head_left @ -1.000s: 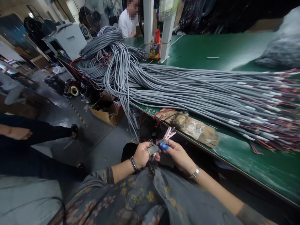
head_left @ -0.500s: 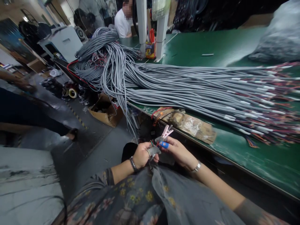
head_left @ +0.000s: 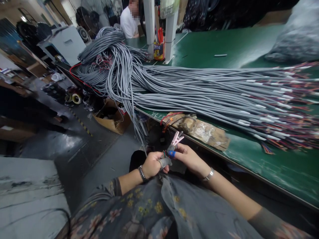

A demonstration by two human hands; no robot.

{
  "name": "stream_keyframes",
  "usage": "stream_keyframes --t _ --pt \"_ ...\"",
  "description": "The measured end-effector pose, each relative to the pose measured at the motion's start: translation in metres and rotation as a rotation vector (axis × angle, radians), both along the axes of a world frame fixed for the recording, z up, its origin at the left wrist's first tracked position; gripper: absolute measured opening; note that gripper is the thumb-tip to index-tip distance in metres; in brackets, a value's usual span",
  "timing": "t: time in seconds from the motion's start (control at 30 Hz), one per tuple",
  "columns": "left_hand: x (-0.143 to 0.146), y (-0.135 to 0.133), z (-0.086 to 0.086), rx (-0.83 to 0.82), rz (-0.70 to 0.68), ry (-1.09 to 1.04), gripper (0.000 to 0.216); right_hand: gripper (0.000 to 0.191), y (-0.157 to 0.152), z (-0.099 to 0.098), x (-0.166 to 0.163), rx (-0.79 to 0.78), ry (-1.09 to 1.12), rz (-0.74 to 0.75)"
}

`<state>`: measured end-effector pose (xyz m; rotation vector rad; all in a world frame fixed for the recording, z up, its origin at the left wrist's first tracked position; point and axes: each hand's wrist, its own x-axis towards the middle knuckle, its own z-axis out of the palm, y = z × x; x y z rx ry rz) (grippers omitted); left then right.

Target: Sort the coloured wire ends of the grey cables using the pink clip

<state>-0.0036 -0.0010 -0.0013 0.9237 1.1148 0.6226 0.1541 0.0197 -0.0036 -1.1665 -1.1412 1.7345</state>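
My left hand [head_left: 152, 164] is closed around the end of a grey cable [head_left: 164, 161] held over my lap, its coloured inner wires fanning out at the tip. My right hand [head_left: 188, 158] pinches those wires, with a blue cap on one fingertip and a pink clip-like tool [head_left: 176, 138] sticking up from its fingers. Both hands sit close together, just below the front edge of the green table [head_left: 249, 156].
A big bundle of grey cables [head_left: 189, 89] lies across the green table, stripped ends to the right. A worn cardboard piece [head_left: 199, 130] lies at the table edge. A cardboard box [head_left: 111, 116] sits on the floor. Another person in white [head_left: 129, 23] sits at the far end.
My hands stay together on the cable end. The view has shifted slightly. A person's legs on the left have moved away out of sight.
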Motion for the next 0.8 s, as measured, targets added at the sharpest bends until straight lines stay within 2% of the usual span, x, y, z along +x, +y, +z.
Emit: stream_keyframes --t 0.2,0.3,0.5,0.67,0.8 --pt "-0.001 0.000 -0.001 -0.011 -0.031 0.007 0.030 0.019 -0.001 -0.003 -0.004 0.039 -0.007 0.013" --pt "-0.001 0.001 -0.003 -0.011 -0.037 0.006 0.031 0.022 -0.004 -0.003 -0.007 -0.009 0.028 0.003" --pt "-0.002 0.001 -0.005 -0.054 0.028 -0.073 0.036 0.033 -0.006 -0.011 0.000 -0.075 0.184 -0.130" --pt "-0.001 0.006 0.004 -0.091 0.052 -0.179 0.041 0.043 0.002 -0.022 0.014 -0.195 0.332 -0.137" --pt "0.007 0.013 0.013 -0.115 0.041 -0.250 0.040 0.050 0.011 -0.014 0.011 -0.138 0.351 -0.098"
